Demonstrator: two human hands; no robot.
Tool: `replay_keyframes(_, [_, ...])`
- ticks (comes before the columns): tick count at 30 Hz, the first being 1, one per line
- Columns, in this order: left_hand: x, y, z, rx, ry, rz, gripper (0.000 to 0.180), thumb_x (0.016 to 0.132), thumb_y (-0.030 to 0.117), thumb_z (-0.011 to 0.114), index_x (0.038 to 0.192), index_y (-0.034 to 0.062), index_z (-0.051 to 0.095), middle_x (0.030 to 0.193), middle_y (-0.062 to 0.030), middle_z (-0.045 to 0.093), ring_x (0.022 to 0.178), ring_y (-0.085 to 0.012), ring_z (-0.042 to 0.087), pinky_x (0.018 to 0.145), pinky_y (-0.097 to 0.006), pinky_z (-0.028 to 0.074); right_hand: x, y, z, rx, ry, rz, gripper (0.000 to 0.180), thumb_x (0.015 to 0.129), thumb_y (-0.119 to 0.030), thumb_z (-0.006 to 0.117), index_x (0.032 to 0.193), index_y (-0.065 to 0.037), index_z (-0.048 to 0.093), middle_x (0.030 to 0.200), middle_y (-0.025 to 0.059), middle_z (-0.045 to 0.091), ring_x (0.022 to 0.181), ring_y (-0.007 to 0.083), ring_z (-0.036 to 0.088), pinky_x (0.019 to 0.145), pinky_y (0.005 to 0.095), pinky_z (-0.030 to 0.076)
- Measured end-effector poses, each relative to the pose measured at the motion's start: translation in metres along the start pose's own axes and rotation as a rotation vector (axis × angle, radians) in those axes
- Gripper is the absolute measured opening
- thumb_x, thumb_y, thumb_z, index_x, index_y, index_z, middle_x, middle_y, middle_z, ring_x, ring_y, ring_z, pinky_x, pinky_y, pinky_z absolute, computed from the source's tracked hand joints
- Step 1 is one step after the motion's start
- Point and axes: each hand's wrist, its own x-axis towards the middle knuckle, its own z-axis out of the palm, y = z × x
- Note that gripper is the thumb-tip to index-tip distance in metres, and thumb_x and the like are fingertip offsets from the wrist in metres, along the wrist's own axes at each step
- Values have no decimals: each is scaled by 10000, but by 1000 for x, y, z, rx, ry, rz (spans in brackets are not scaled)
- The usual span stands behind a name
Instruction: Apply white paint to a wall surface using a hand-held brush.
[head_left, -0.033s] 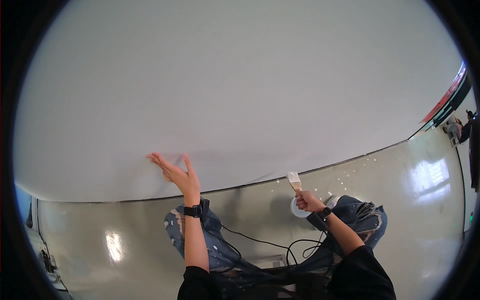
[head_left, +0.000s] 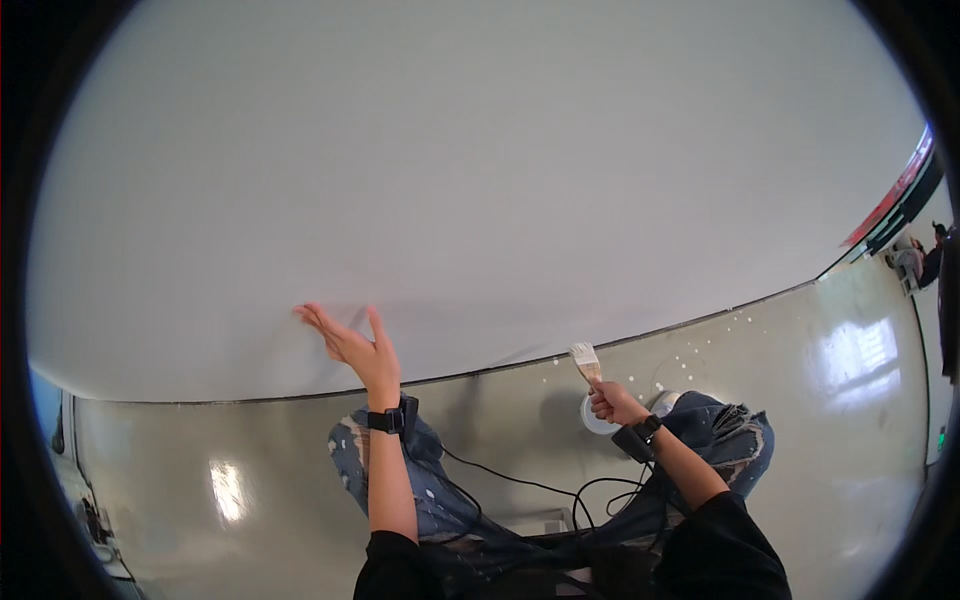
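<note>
glossy pale floor (head_left: pixel 290 460) meets a broad white wall (head_left: pixel 480 180) along a dark line. at left, the left hand (head_left: pixel 355 345) is empty, fingers spread, before the wall's lower part; contact cannot be confirmed. to its right, a paintbrush (head_left: pixel 586 363) is near the wall's foot, bristles pointing far, its handle gripped by the right hand (head_left: pixel 617 403). a round white container (head_left: pixel 591 419) shows partly beneath that hand. white spots (head_left: pixel 659 387) dot the floor farther right.

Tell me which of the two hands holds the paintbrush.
The right hand: it grips the paintbrush, while the left hand is open and holds nothing.
</note>
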Motion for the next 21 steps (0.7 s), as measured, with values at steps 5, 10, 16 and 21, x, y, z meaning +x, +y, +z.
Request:
replay_keyframes(5, [4,-4,-10,11,23,21,837,944,364,538,1521,49,20,1591,-184,-41,1467,-373,-25,1106,-573,78,-67,-9,84,-248,112,-308,348,964,-407,516,810,-104,444,564,-55,307,409,42,240,358,218,157])
replay_keyframes(10, [5,2,-8,-15,30,53,839,944,376,536,1522,49,23,1591,-183,-39,1467,-373,-28,1102,-584,72,-126,-30,114,-96,78,-740,317,973,-370,502,807,-101,475,575,-56,365,418,32,288,374,212,187])
replay_keyframes(16, [4,15,-13,-20,55,38,841,941,385,534,1521,47,27,1592,-183,-36,1467,-372,-38,1108,-581,60,-134,-76,107,-117,-8,-997,345,1000,-415,465,878,-94,488,584,-69,305,445,24,237,403,202,184])
replay_keyframes(21, [4,23,-16,-31,59,38,841,943,380,534,1519,41,24,1591,-182,-43,1466,-372,-40,1111,-569,58,-113,-78,89,-46,-70,-898,357,1001,-425,466,888,-87,491,616,-71,310,482,18,255,429,186,217])
